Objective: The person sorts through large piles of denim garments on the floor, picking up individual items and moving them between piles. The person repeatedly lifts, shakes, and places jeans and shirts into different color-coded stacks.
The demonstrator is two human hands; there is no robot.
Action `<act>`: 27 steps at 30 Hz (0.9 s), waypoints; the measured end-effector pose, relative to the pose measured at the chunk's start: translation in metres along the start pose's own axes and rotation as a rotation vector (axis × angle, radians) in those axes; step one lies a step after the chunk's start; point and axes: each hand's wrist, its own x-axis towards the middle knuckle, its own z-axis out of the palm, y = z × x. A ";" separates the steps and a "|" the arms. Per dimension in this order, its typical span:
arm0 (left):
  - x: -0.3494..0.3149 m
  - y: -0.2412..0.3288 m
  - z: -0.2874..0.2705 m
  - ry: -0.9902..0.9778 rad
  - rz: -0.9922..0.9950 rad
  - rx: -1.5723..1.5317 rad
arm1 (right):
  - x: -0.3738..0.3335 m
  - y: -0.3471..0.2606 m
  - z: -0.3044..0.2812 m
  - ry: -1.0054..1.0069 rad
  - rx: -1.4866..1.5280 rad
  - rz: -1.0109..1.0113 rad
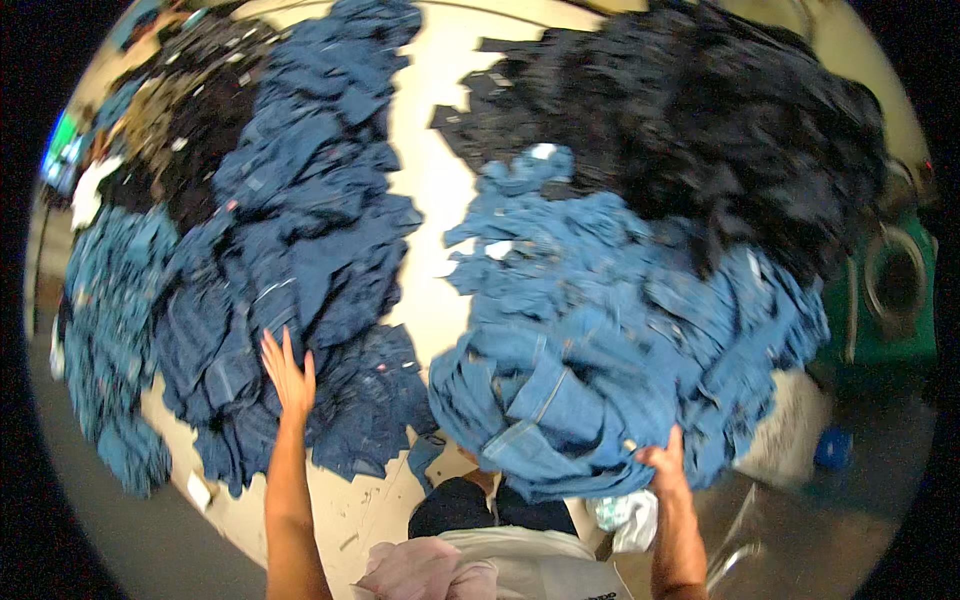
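Note:
My left hand [291, 378] lies over a long heap of dark blue denim garments [330, 270], fingers stretched and spread, holding nothing. On the right, my right hand [666, 464] grips the near edge of a bunched pair of light blue jeans [560, 390]. Its thumb is on top, and the other fingers are hidden by the cloth. The jeans rest at the front of a mound of light blue denim [590, 250]. Seams and a waistband show on them, though folds hide most of their shape.
Black garments [680, 110] are piled high at the back right. At far left sit a blue-green denim stack [115, 330] and dark brown and black clothes [210, 130]. A pale strip of table [425, 170] separates the heaps. A blue object [833, 448] lies at lower right.

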 end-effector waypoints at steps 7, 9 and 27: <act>-0.301 0.000 0.040 -1.100 -0.084 0.103 | -0.055 -0.097 -0.178 0.346 0.090 -0.605; -0.348 -0.002 0.042 -1.221 -0.174 0.052 | -0.041 -0.099 -0.234 0.486 -0.044 -0.508; -0.235 0.324 0.049 -0.841 -0.465 -0.923 | 0.259 0.036 -0.433 0.809 -0.592 -0.262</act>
